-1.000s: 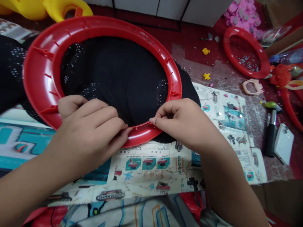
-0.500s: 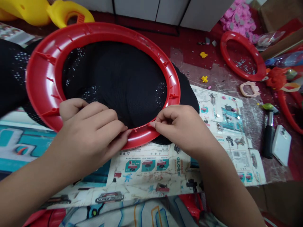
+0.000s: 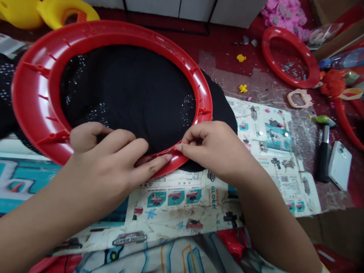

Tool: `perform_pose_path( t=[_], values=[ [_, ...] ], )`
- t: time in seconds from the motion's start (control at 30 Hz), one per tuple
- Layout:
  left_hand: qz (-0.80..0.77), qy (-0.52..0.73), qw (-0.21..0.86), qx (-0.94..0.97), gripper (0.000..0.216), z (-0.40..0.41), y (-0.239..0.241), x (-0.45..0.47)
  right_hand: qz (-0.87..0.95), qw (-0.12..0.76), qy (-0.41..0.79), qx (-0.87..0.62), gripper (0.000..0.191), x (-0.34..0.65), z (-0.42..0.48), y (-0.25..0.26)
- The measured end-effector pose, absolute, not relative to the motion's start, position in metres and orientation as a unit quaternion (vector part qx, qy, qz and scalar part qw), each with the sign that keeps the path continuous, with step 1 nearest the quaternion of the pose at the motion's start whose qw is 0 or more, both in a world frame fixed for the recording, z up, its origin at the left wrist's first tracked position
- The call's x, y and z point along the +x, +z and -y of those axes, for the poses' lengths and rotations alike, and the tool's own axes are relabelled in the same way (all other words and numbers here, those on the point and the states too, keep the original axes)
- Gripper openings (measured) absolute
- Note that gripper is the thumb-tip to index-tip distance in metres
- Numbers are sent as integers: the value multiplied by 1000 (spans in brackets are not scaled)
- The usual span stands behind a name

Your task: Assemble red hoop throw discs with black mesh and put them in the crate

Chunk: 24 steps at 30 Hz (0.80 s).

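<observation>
A large red plastic ring point(image 3: 31, 110) lies in front of me with black mesh netting point(image 3: 136, 91) filling its opening and spilling out beyond its right side. My left hand point(image 3: 110, 163) rests on the ring's near rim, fingers curled and pressing the netting against it. My right hand point(image 3: 213, 148) sits just to the right on the same rim, its thumb and fingers pinched together on the netting's edge. Both hands nearly touch at the rim's lowest point.
Printed cardboard sheets point(image 3: 182, 201) cover the table under the ring. At the right lie a small hammer point(image 3: 324, 151), a white box point(image 3: 339, 165), a second red ring point(image 3: 290, 57), pink parts point(image 3: 280, 15) and small yellow pieces point(image 3: 242, 88). Yellow plastic shapes point(image 3: 65, 11) sit at the back left.
The ring and netting have shifted a little to the left in view. My left fingers have stretched further right along the near rim, toward my right hand.
</observation>
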<state>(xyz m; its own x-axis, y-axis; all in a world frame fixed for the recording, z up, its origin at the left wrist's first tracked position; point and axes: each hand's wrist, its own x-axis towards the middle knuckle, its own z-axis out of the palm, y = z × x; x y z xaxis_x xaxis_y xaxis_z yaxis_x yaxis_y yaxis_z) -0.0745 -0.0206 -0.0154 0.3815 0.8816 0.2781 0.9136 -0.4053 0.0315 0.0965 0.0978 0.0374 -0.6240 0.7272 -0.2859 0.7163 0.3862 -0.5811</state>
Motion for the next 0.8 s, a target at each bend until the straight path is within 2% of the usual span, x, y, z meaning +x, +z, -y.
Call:
perform_pose_path(
  t=[0.3,0.47,0.63,0.8],
  values=[
    [525,-155,42,-836,40,21,-15,-75,828,5,333,-451,15,96,-97,38],
    [559,-187,43,-807,19,16,-13,-75,817,7,361,-450,15,97,-96,36],
    [582,-175,26,-794,28,14,-14,-74,820,33,335,-463,21,98,-93,32],
    [574,-183,47,-797,22,13,-13,-74,813,17,343,-471,28,96,-93,31]
  ],
)
